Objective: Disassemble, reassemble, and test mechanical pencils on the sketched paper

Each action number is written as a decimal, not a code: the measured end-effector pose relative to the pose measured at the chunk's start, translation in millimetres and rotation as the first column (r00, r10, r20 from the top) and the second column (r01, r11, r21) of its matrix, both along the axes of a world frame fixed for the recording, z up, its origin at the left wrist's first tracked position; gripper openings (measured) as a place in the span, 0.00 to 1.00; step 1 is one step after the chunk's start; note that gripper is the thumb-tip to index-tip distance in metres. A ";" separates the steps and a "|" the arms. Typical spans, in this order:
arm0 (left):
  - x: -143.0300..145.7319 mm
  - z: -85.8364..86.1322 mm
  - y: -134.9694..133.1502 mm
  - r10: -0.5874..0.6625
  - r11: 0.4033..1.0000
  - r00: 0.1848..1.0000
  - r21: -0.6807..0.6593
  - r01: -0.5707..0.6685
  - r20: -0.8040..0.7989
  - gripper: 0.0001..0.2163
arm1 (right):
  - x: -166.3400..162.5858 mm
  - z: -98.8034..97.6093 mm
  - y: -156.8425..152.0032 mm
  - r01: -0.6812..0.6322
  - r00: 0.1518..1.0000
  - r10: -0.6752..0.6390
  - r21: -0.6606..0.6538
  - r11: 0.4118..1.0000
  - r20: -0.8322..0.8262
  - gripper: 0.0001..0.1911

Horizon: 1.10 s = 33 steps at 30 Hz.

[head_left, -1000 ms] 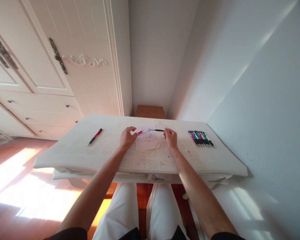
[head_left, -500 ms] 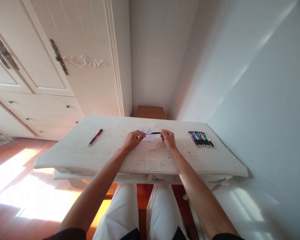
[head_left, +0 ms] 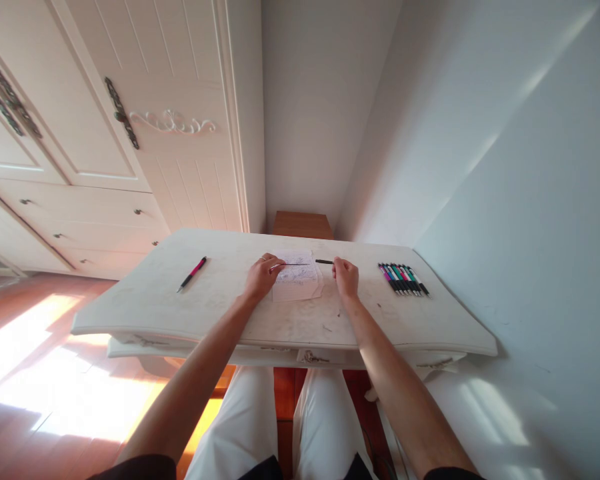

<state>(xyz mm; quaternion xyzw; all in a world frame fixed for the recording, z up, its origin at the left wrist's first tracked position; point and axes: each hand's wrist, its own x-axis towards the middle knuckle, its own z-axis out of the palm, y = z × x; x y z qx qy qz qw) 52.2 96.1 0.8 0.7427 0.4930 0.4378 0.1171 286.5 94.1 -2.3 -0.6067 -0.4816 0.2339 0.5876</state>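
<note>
My left hand (head_left: 263, 275) pinches a thin dark pen refill (head_left: 298, 265), which points right over the paper. My right hand (head_left: 347, 276) is closed on the end of a black pen barrel (head_left: 324, 261) that points left. A gap separates the refill's tip from the barrel. Beneath them lies a creased sheet of paper (head_left: 295, 288) covered with scribbles. The fingers hide the held ends of both pieces.
A red and black pen (head_left: 192, 274) lies on the left of the white table (head_left: 230, 317). Several pens (head_left: 403, 279) in mixed colours lie side by side on the right. A pale wardrobe (head_left: 180, 80) stands behind at left, and a wall (head_left: 530, 200) borders the right.
My hands have moved apart. The refill has come out of the black barrel, going left with my left hand while the barrel went right with my right hand.
</note>
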 end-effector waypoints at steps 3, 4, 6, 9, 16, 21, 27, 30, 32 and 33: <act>-0.4 -1.2 -0.7 0.011 1.000 0.998 0.011 -0.011 -0.055 0.09 | -3.7 3.0 -4.8 -0.060 0.995 0.058 0.030 0.998 0.078 0.19; -0.4 -1.6 -1.0 0.016 1.000 0.997 0.016 -0.015 -0.079 0.09 | -5.8 3.7 -6.7 -0.094 0.988 0.087 0.051 0.994 0.129 0.20; -0.4 -2.5 -1.8 0.027 0.999 0.991 0.025 -0.024 -0.128 0.09 | -10.0 3.9 -10.0 -0.167 0.955 0.137 0.096 0.981 0.262 0.21; -0.1 -3.5 -2.9 0.031 0.999 0.981 0.040 -0.024 -0.189 0.09 | -14.4 2.1 -12.6 -0.238 0.884 0.161 0.125 0.963 0.438 0.22; 0.7 -3.3 -3.7 0.020 0.999 0.988 0.046 -0.013 -0.153 0.09 | -13.5 2.9 -12.9 -0.132 0.896 0.058 0.139 0.981 0.440 0.22; -0.9 -2.1 -1.7 0.033 0.998 0.999 0.050 -0.033 0.007 0.08 | -8.1 4.1 -9.3 -0.087 0.962 0.060 0.094 0.992 0.266 0.21; -1.4 -1.5 -0.3 0.025 0.997 0.997 0.074 -0.030 0.076 0.08 | -4.6 4.5 -5.8 -0.100 0.990 0.096 0.030 0.995 0.103 0.20; -0.8 -1.2 -0.9 0.028 0.998 0.996 0.058 -0.033 0.084 0.08 | -6.1 5.2 -6.3 -0.144 0.987 0.143 0.008 0.990 0.066 0.20; -0.3 -0.9 -1.3 0.015 0.998 0.995 0.064 -0.021 0.098 0.08 | -7.5 5.9 -7.2 -0.167 0.985 0.166 0.007 0.986 0.052 0.20; -0.1 -0.7 -1.5 0.003 0.997 0.994 0.071 -0.011 0.106 0.08 | -7.9 6.1 -7.5 -0.178 0.983 0.177 0.010 0.984 0.041 0.20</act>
